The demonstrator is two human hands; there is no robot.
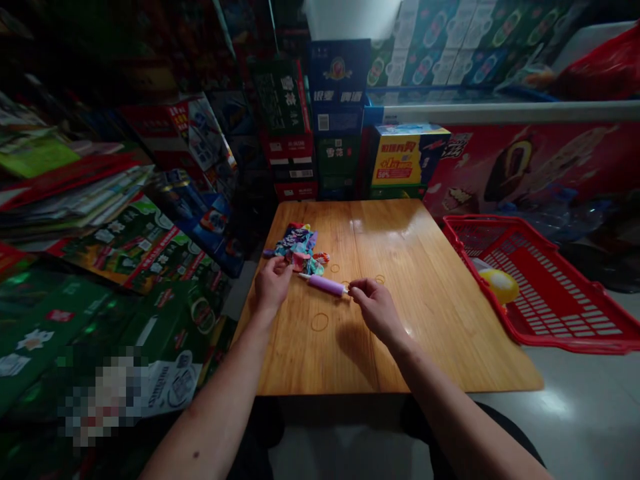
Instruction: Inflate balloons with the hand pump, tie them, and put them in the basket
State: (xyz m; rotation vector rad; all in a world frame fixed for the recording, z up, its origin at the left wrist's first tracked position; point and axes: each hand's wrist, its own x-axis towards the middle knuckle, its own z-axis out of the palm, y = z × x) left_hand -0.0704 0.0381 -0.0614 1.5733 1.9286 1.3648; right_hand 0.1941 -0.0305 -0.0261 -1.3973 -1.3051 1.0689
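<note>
Purple hand pump [326, 285] observed lying on wooden table [400, 320], nozzle directed left. Rear end of pump pinched by fingers of right hand [376, 308]. Left hand [273, 280] closed loosely at near edge of heap of coloured balloons [299, 249]; grasp cannot be confirmed. Rubber bands [320, 322] noted scattered nearby. Red basket [550, 293] with yellow balloon [501, 285] positioned right of table.

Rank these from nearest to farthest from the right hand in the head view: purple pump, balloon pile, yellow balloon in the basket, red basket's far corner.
1. Purple pump: its end is at the right hand fingertips.
2. Balloon pile: up-left, by the left hand.
3. Yellow balloon: right, inside the basket.
4. Red basket far corner: farther right.
</note>
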